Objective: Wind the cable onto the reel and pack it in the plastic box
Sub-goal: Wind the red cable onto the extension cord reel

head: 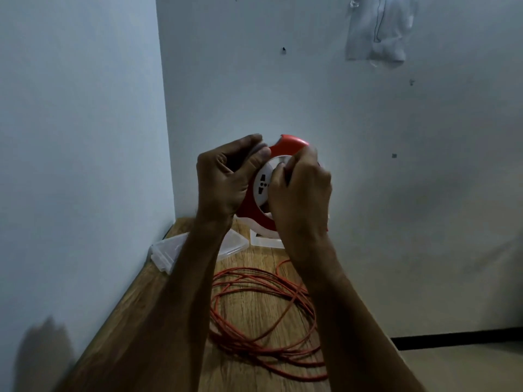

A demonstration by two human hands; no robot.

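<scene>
Head view: we hold the red reel (pixel 278 176) raised, left hand (pixel 226 179) clasping its rim, right hand (pixel 300 193) closed over its white hub. Winding is barely begun, we judge; next we must turn the hub. Below the grip, loose cable (pixel 263 315) lies on the wooden table (pixel 158 321); beyond it, the clear plastic box (pixel 169 250) by the corner walls.

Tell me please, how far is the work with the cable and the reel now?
Early stage. Done: little that shows. In hand: both hands, left hand and right hand, hold the red reel up above the table. Left: most of the orange cable lies in loose loops on the table, unwound, and the clear plastic box has no reel in it.
</scene>
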